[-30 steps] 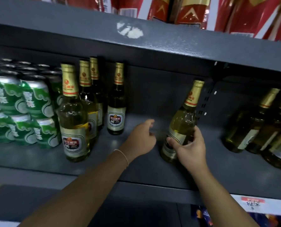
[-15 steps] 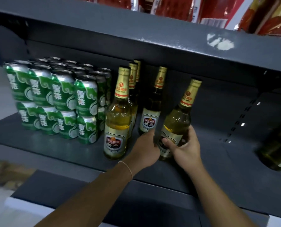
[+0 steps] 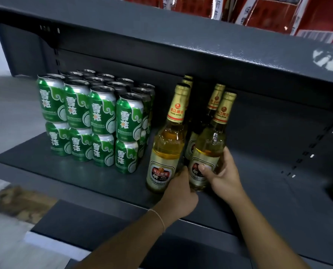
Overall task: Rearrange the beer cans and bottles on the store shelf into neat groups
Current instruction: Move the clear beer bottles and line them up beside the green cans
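Fingers (image 3: 201, 167) grip bottle (image 3: 208, 148) on dark shelf (image 3: 103, 181).

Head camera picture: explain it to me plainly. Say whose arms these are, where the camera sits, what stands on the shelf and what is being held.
There is no machine here. A person wears a camera on the head, so you look forward and down along that person's own two bare arms.

They reach into a dark grey store shelf. On its left side stand green beer cans, stacked in two layers. Next to them stand glass beer bottles with gold foil necks; the front bottle stands at the shelf edge, with more behind it.

The right hand grips another bottle around its label, thumb on the front, right beside the front bottle. It leans a little. The left hand sits at the base of the two bottles; its fingers are hidden, so I cannot tell what they do.

On the shelf above are red packages.
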A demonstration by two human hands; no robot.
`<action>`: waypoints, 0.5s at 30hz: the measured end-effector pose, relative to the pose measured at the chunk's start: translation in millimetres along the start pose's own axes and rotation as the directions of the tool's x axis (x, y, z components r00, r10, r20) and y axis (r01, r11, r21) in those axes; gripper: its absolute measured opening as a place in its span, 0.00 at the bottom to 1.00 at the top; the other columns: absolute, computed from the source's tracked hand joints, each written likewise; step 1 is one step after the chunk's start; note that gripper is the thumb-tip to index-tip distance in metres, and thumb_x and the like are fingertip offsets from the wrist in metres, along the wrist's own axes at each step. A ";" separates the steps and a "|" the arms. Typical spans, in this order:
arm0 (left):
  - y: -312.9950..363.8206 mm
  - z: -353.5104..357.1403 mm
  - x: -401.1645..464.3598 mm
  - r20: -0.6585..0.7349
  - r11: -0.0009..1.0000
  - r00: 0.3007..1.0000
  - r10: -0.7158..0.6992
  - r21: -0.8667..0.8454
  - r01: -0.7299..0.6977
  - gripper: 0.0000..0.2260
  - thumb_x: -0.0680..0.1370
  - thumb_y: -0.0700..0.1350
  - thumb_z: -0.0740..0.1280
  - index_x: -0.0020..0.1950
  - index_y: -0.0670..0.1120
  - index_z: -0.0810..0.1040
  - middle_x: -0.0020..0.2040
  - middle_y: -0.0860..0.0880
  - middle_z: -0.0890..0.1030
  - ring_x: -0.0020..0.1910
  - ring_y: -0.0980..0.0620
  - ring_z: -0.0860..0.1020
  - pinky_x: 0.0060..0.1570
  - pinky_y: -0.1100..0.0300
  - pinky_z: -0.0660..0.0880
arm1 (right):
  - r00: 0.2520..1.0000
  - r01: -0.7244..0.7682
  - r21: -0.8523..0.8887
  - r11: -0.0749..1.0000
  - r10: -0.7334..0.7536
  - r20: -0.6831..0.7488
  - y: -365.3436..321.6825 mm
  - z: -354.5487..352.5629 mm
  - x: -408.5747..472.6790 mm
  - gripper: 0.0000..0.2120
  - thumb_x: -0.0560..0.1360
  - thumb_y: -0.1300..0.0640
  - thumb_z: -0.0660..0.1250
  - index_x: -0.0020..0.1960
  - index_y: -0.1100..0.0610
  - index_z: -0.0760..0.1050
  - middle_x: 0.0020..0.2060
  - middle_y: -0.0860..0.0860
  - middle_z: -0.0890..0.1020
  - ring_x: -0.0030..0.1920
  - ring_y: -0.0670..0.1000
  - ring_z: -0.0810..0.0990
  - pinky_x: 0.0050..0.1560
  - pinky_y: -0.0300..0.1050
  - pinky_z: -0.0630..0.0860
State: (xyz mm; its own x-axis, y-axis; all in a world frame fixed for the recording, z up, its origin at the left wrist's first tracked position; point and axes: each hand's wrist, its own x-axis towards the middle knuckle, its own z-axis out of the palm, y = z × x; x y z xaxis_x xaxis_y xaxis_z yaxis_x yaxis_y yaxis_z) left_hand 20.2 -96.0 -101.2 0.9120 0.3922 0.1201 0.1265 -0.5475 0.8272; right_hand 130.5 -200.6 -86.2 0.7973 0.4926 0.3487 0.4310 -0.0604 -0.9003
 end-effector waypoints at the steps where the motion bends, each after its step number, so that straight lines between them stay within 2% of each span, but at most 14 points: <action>1: -0.6 0.0 -0.3 -0.001 1.000 1.000 0.003 0.016 -0.003 0.30 0.73 0.38 0.63 0.75 0.48 0.62 0.71 0.50 0.70 0.71 0.51 0.66 0.71 0.60 0.60 | 1.000 0.000 -0.002 1.000 0.000 0.014 0.4 0.7 1.5 0.33 0.73 0.70 0.72 0.73 0.55 0.64 0.62 0.51 0.80 0.63 0.48 0.79 0.66 0.56 0.75; 4: -0.9 2.6 -2.8 0.011 0.998 1.000 0.008 0.056 -0.008 0.32 0.75 0.38 0.62 0.78 0.46 0.55 0.75 0.48 0.63 0.75 0.51 0.60 0.73 0.61 0.54 | 0.999 -0.010 -0.041 0.999 0.011 0.030 0.9 1.6 2.3 0.34 0.74 0.67 0.72 0.74 0.53 0.63 0.65 0.52 0.78 0.64 0.48 0.78 0.67 0.54 0.75; 6: -2.7 4.4 -3.4 0.028 0.996 1.000 0.009 0.083 -0.011 0.34 0.76 0.39 0.61 0.79 0.44 0.51 0.77 0.47 0.59 0.77 0.50 0.55 0.75 0.60 0.50 | 1.000 0.016 -0.104 0.994 -0.017 -0.007 2.8 3.8 -0.1 0.35 0.73 0.57 0.75 0.75 0.48 0.63 0.67 0.52 0.75 0.66 0.48 0.76 0.67 0.50 0.74; 8: -4.9 5.2 -2.8 0.044 0.996 0.999 0.003 0.086 -0.007 0.34 0.76 0.39 0.61 0.79 0.44 0.49 0.78 0.46 0.57 0.77 0.50 0.53 0.75 0.60 0.49 | 0.999 0.018 -0.170 0.985 -0.026 -0.045 8.2 5.7 -5.6 0.33 0.73 0.52 0.75 0.74 0.45 0.65 0.64 0.45 0.78 0.65 0.43 0.75 0.64 0.40 0.74; 10: -6.8 5.5 -1.6 0.044 0.996 0.999 -0.005 0.084 0.001 0.35 0.75 0.39 0.62 0.79 0.44 0.49 0.78 0.46 0.56 0.77 0.50 0.53 0.75 0.59 0.49 | 0.999 -0.002 -0.151 0.989 -0.005 -0.047 14.7 7.1 -12.0 0.31 0.74 0.58 0.73 0.73 0.46 0.66 0.59 0.39 0.80 0.60 0.38 0.78 0.56 0.30 0.74; 11: -7.3 5.7 -1.3 0.038 0.996 0.999 -0.010 0.084 0.006 0.35 0.75 0.40 0.62 0.79 0.44 0.49 0.78 0.46 0.56 0.78 0.50 0.53 0.75 0.59 0.49 | 0.999 -0.017 -0.139 0.990 0.011 -0.040 18.1 7.8 -14.8 0.31 0.74 0.61 0.73 0.73 0.48 0.66 0.58 0.39 0.80 0.59 0.37 0.78 0.54 0.29 0.74; 13: -7.4 6.5 -1.4 0.028 0.996 1.000 -0.012 0.086 0.010 0.35 0.75 0.40 0.62 0.79 0.43 0.49 0.79 0.46 0.55 0.78 0.50 0.52 0.75 0.59 0.48 | 0.999 -0.050 -0.119 0.992 0.047 -0.027 24.1 7.2 -18.1 0.32 0.74 0.65 0.72 0.72 0.51 0.65 0.58 0.42 0.80 0.57 0.37 0.79 0.53 0.28 0.74; 15: -7.8 7.5 -1.9 0.024 0.996 1.000 -0.013 0.092 0.011 0.35 0.76 0.40 0.62 0.79 0.43 0.48 0.79 0.47 0.54 0.78 0.50 0.51 0.74 0.60 0.46 | 0.995 -0.092 -0.082 0.992 0.090 -0.037 29.7 6.6 -16.7 0.30 0.73 0.67 0.72 0.71 0.54 0.65 0.59 0.46 0.80 0.58 0.41 0.80 0.55 0.31 0.76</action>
State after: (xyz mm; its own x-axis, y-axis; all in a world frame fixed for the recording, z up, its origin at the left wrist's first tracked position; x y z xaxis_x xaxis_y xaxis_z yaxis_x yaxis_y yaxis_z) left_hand 20.4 -98.0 -112.1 0.9194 0.3815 0.0956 0.1719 -0.6085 0.7747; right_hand 127.1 -204.9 -120.5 0.8477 0.4531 0.2759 0.3888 -0.1770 -0.9041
